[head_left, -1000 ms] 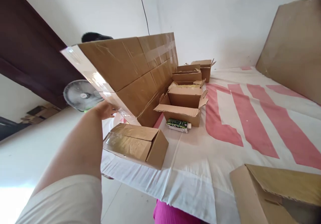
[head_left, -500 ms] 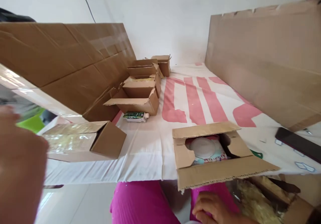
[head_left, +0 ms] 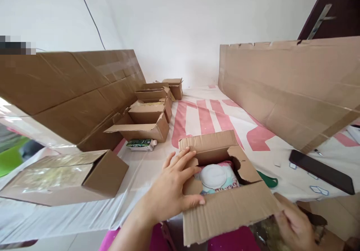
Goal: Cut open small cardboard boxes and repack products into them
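Note:
An open cardboard box [head_left: 229,209] stands at the near table edge, its flaps turned outward. Inside lies a pack of wipes [head_left: 213,177] with a round white lid. My left hand [head_left: 177,181] rests over the box's left side, fingers spread across the left flap and thumb on the front flap. At the front flap's right corner, my right hand [head_left: 294,221] has its fingers closed on the cardboard edge; some fingertips are hidden. A taped box [head_left: 70,176] lies to the left of my left hand.
Several cardboard boxes [head_left: 146,129] line the left side, with a small green-and-white carton [head_left: 140,144] before them. Tall cardboard panels [head_left: 281,90] flank the table. At the right lie a black phone [head_left: 322,171] and a green item [head_left: 268,180] partly behind the box.
My left hand came from the far left onto the box, and my right hand rose from my lap to its front right corner. The box has turned slightly. The view has shifted.

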Demonstrator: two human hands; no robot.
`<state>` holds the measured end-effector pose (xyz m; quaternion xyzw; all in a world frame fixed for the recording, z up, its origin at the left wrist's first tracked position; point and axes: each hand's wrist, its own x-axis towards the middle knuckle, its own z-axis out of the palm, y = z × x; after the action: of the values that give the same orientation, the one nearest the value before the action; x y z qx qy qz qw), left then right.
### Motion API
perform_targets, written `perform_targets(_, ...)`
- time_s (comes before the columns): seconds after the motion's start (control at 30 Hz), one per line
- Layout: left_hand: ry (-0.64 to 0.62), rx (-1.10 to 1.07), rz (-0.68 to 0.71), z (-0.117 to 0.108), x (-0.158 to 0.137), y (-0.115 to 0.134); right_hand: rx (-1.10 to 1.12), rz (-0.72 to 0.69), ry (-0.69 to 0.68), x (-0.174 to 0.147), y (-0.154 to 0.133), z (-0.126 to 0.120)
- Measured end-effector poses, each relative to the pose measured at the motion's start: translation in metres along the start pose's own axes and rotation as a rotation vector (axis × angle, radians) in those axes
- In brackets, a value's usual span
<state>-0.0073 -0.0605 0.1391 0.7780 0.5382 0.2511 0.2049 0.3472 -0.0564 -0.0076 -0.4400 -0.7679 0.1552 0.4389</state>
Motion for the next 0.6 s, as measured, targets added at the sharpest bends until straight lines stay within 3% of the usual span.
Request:
perform_targets(0.1, -0.046, 0.176, 0.038, 0.003, -0.002, -0.01, -0.003, -0.021, 0.201, 0.027, -0.003, -0.022)
perform_targets(0.17, -0.012, 0.169, 0.062, 0.004, -0.003, -0.015, -0.007, -0.074, 0.23, 0.05, -0.019, -0.033)
perform_targets(0.23, 0.045, 0.104, 0.076, 0.004, -0.004, -0.019, -0.018, -0.214, 0.137, 0.073, -0.044, -0.037)
perform_targets(0.4, 0.155, 0.012, 0.096, -0.004, -0.009, -0.032, -0.152, -0.647, -0.382, 0.124, -0.104, -0.024)
perform_targets(0.5, 0.168, 0.036, 0.077, -0.012, -0.013, -0.037, -0.293, -0.629, -0.579, 0.142, -0.119, -0.019)
perform_targets(0.6, 0.176, 0.104, 0.034, -0.019, -0.018, -0.04, -0.434, -0.579, -0.582, 0.144, -0.116, -0.025)
